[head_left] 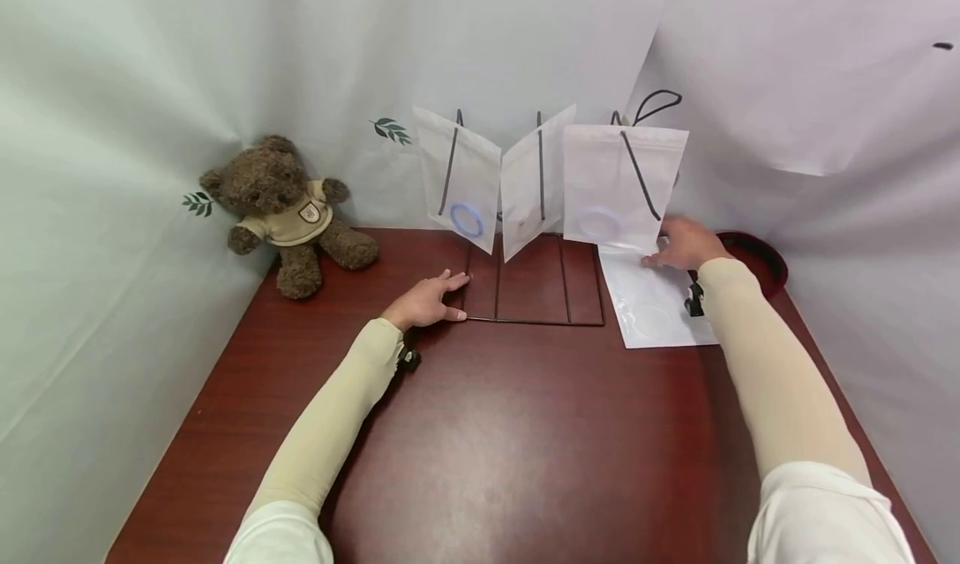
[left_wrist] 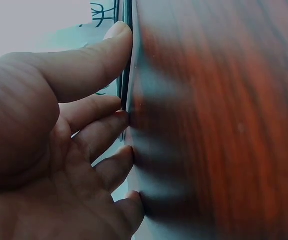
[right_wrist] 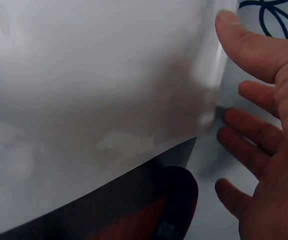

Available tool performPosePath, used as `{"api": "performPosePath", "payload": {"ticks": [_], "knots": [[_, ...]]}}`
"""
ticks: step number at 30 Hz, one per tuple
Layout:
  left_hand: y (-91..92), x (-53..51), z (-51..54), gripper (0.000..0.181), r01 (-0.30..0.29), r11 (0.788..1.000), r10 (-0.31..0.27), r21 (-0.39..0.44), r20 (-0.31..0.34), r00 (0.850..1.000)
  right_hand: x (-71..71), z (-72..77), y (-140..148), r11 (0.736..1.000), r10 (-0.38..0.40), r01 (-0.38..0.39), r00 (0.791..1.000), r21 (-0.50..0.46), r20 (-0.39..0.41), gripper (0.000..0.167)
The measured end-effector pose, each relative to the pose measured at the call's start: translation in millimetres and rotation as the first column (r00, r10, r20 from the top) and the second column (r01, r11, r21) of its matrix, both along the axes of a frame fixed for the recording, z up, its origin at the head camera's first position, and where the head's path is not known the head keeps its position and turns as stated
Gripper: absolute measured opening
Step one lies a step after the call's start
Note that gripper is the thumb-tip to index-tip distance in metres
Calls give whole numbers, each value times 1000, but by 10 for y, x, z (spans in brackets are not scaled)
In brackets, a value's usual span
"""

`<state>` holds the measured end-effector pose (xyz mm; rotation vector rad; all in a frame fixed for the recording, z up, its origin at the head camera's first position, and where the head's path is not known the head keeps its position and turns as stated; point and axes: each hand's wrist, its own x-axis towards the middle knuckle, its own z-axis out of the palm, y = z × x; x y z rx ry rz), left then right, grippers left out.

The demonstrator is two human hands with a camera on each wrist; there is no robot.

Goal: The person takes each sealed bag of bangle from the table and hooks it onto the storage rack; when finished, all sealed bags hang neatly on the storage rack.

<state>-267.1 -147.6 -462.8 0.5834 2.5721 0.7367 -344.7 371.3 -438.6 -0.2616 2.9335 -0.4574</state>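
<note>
My left hand (head_left: pixel 427 301) rests at the left front corner of a black wire rack (head_left: pixel 534 323), its thumb and fingers spread and touching the base and tabletop. In the left wrist view its fingertips (left_wrist: pixel 118 31) meet the wood. At the right, my right hand (head_left: pixel 688 243) is at the far edge of a white zip bag (head_left: pixel 652 297) lying on the table. Its thumb is by the bag's edge and its fingers are apart and loosely bent. Three white pouches hang on the rack's prongs: left pouch (head_left: pixel 459 172), middle pouch (head_left: pixel 525 202), right pouch (head_left: pixel 622 172).
A brown teddy bear (head_left: pixel 273 206) in a beige shirt sits at the back left. A dark red round dish (head_left: pixel 780 268) stands behind my right wrist. White cloth (head_left: pixel 97 214) walls in the brown table (head_left: pixel 480 447) at the back and sides.
</note>
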Motion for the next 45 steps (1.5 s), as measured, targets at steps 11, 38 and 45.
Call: {"api": "performPosePath", "payload": {"ticks": [11, 38, 45], "knots": [[38, 39, 7, 83, -3, 1000, 3, -11, 13, 1000, 113, -63, 47, 998, 0, 3, 998, 56, -55, 82], [-5, 36, -1, 82, -4, 1000, 4, 3, -6, 1000, 481, 266, 178, 973, -87, 25, 961, -231, -262, 45], [5, 15, 28, 82, 11, 1000, -11, -4, -14, 1000, 622, 370, 226, 969, -113, 47, 957, -241, -269, 40]]}}
